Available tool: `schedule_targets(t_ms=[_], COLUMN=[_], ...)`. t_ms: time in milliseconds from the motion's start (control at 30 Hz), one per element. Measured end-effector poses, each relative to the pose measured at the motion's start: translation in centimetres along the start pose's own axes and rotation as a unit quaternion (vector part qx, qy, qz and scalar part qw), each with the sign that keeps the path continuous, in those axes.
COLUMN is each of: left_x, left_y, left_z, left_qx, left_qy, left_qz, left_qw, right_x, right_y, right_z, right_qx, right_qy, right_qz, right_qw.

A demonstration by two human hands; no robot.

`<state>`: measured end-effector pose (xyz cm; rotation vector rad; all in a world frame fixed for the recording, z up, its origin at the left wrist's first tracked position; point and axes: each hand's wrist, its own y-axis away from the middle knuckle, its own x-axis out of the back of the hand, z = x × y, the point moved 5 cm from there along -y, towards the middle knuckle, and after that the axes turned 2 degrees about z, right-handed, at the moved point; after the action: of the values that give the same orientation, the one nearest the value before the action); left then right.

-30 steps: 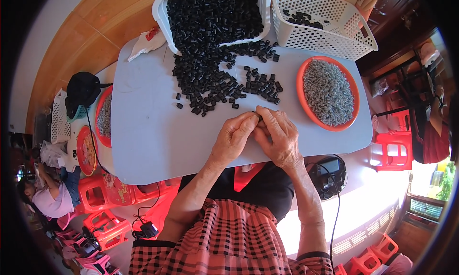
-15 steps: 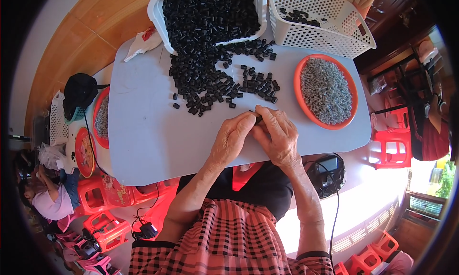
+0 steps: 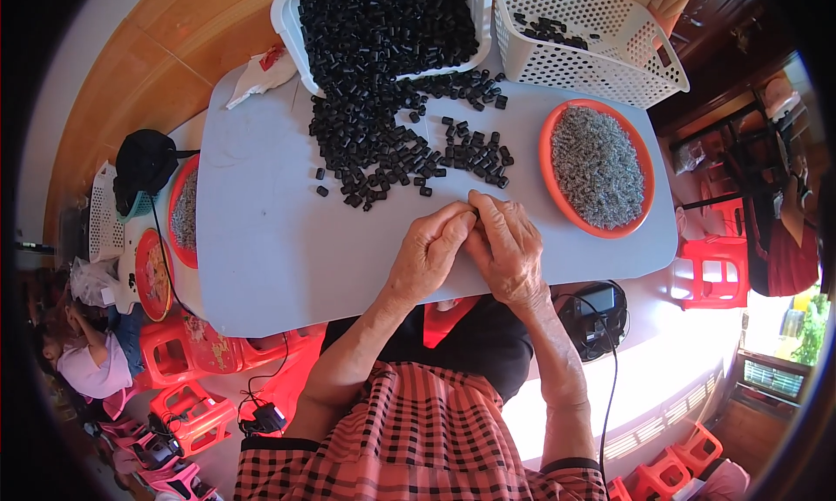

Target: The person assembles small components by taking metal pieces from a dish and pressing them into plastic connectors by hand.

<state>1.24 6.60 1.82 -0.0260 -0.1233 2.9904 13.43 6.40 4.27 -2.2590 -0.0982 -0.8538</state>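
Note:
My left hand (image 3: 428, 253) and my right hand (image 3: 507, 250) meet over the near edge of the grey-blue table (image 3: 261, 231). Both are closed, thumbs and forefingers pressed together around a small black piece (image 3: 475, 214), mostly covered by the fingertips. Just beyond my hands, many short black plastic pieces (image 3: 374, 157) lie loose on the tabletop. They spill from a white tub (image 3: 292, 40) heaped with the same pieces. An orange-rimmed bowl (image 3: 547, 166) full of small silvery metal parts (image 3: 601, 166), perhaps springs, stands to the right of my right hand.
A white perforated basket (image 3: 592, 74) holding some black pieces stands at the back right. Crumpled white paper or cloth (image 3: 261, 79) lies at the back left. Red stools (image 3: 714, 270) stand around. A cable (image 3: 614, 388) hangs beside my right arm. Another person (image 3: 91, 362) sits far left.
My fingers have closed further over the small black piece, which shows less now. My left hand has shifted slightly, while the things on the table stay as they were.

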Motion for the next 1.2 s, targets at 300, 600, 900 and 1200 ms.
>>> schedule_targets(t_ms=[300, 600, 900, 1200], left_x=[-0.1, -0.1, -0.1, -0.2], left_y=[0.0, 0.0, 0.0, -0.1], left_z=[0.3, -0.4, -0.3, -0.4], left_qx=[-0.020, 0.046, 0.021, 0.007], left_qy=[0.006, 0.060, 0.073, 0.031], left_qz=[0.004, -0.023, 0.006, -0.013], left_qw=[1.000, 0.997, 0.997, 0.999], right_x=[0.2, 0.2, 0.0, 0.0], right_y=[-0.3, -0.4, 0.0, 0.1], right_z=[-0.4, 0.4, 0.2, 0.2], right_qx=[0.008, -0.069, -0.026, -0.019], right_qy=[0.021, -0.063, -0.013, 0.015], right_qz=[0.054, 0.034, 0.025, 0.020], right_qw=[0.998, 0.995, 0.999, 1.000])
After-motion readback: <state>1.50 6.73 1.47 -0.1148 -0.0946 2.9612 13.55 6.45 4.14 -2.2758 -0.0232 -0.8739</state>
